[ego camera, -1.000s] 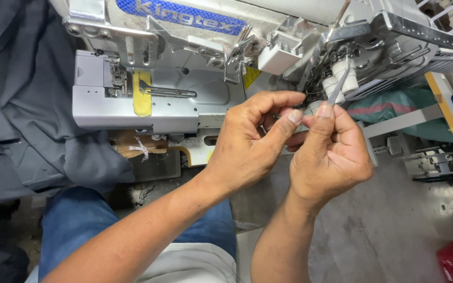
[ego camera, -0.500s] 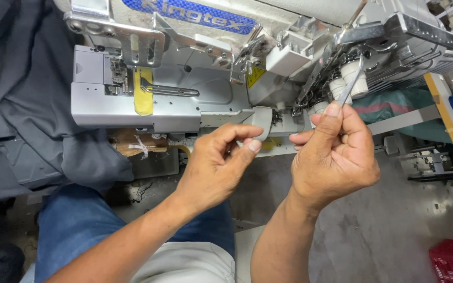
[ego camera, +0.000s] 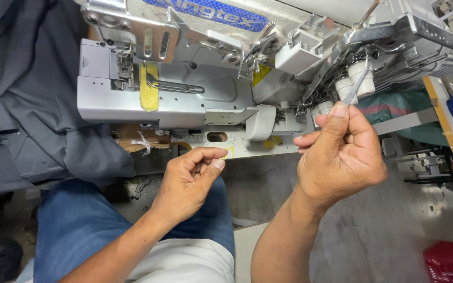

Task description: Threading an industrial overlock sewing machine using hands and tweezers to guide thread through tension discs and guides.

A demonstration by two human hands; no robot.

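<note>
Nearest, the left hand (ego camera: 187, 181) hangs over the blue-clad knee (ego camera: 74, 225), fingers curled with thumb and forefinger pinched; whether they hold anything cannot be told. To its right and slightly farther, the right hand (ego camera: 339, 154) pinches thin metal tweezers (ego camera: 356, 84), their long axis slanting up and right toward the white knobs (ego camera: 360, 78). Beyond stands the sewing machine (ego camera: 184, 89), with grey cloth (ego camera: 22, 94) at far left.

A pale sewing-machine table (ego camera: 247, 149) carries a grey industrial sewing machine (ego camera: 184, 89); dark grey fabric (ego camera: 22, 94) drapes its left end.
</note>
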